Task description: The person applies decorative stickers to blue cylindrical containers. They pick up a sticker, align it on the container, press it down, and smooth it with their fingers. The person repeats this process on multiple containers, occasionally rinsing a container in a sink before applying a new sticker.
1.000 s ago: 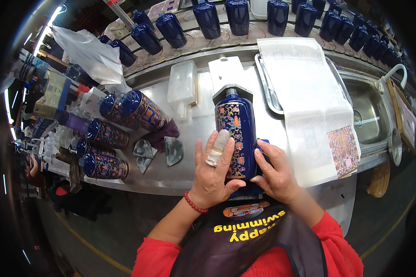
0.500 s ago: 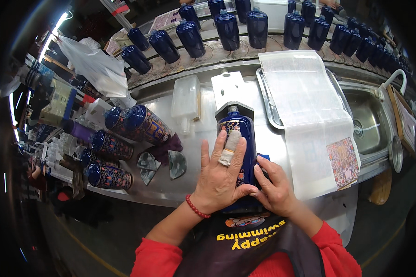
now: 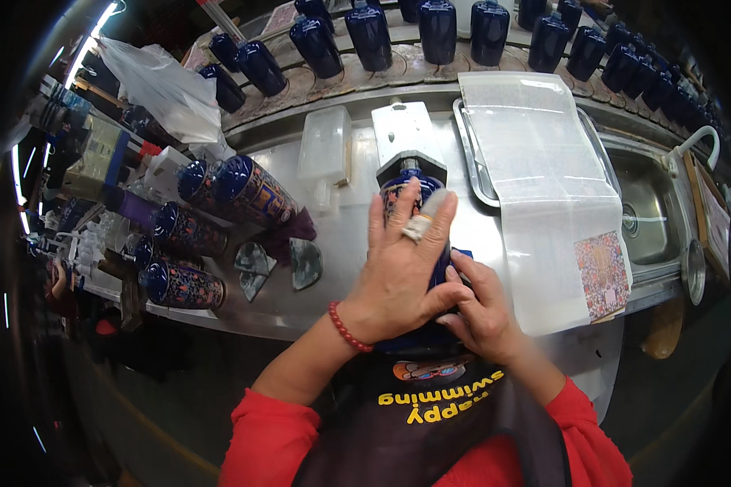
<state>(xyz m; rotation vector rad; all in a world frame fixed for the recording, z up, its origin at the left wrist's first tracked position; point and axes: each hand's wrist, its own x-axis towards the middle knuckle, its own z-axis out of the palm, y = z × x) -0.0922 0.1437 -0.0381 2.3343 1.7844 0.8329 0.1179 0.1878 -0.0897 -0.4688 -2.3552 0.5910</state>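
Observation:
A dark blue bottle (image 3: pixel 437 180) with a colourful floral pattern on its front lies in front of me, its neck against a dark-edged bracket on a white block (image 3: pixel 402 134). My left hand (image 3: pixel 394 280) rests flat over the bottle's front with its fingers spread, covering much of the pattern. White-grey wrapping covers one of its fingers. Close by at the bottle's right side, my right hand (image 3: pixel 493 318) has its fingers bent around a small blue piece (image 3: pixel 462 254), mostly hidden. The two thumbs nearly meet over the bottle's lower part.
Several patterned bottles (image 3: pixel 256 193) lie at left, near dark flat pieces (image 3: pixel 306 265). A clear plastic box (image 3: pixel 323 146) stands beyond. Translucent sheets (image 3: pixel 528 162) cover part of a metal tray (image 3: pixel 468 172), with a sink (image 3: pixel 656 231) further right. Plain blue bottles (image 3: pixel 437 34) line a conveyor (image 3: pixel 341 79) behind.
My left hand has slid up the bottle toward its neck and now hides more of the pattern. My right hand stays beside the bottle. Bottles on the conveyor have shifted left; the view has tilted slightly.

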